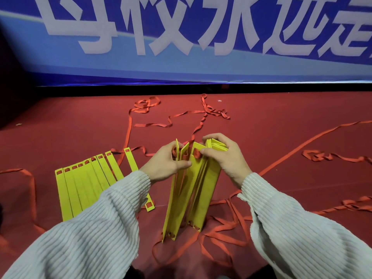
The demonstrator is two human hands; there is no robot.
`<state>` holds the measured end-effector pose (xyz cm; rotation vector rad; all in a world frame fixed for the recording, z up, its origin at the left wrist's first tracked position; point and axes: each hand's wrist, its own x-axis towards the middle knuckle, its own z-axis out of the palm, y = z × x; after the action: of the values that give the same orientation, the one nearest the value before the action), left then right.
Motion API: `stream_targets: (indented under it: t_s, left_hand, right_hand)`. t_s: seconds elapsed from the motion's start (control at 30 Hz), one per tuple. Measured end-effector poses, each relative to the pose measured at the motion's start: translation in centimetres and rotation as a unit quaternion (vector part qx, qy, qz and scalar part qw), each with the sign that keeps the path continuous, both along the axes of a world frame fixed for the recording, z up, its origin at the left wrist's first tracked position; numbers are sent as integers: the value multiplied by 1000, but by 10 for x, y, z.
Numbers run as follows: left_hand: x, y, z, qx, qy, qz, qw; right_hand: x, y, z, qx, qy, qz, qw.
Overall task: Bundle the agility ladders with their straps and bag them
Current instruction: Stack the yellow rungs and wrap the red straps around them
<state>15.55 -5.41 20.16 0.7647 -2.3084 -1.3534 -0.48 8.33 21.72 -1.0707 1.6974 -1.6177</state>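
Head view, nearest to us, shows our two ribbed pale sleeves [80, 238] reaching forward over the red floor [281, 178]. Between them we hold a gathered stack of yellow ladder rungs [191, 188] standing on end on the floor, red straps [221, 234] looped loosely around its base. Our left hand [165, 162] grips the upper ends of the rungs on the left, fingers curled round them and a bit of strap. Our right hand [223, 156] clamps the rungs on the right, thumb pressed against the front rung near its strap slot. Left of the stack, more yellow rungs [84, 186] lie flat, fanned side by side. Farther out, loose red strap [171, 119] tangles across the floor. Beyond stands a blue banner [181, 37] with large white characters.
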Motion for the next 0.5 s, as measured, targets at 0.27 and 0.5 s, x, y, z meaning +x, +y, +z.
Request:
stream_targets:
  t_s: [0.27,0.5]
  left_hand:
    - [-8,11,-8,-57,-40,-44,997]
    - [-8,7,-11,-79,-16,53,995]
  right_hand:
    - [10,-4,2,4,34,33,999]
    - [12,-1,2,2,39,12,999]
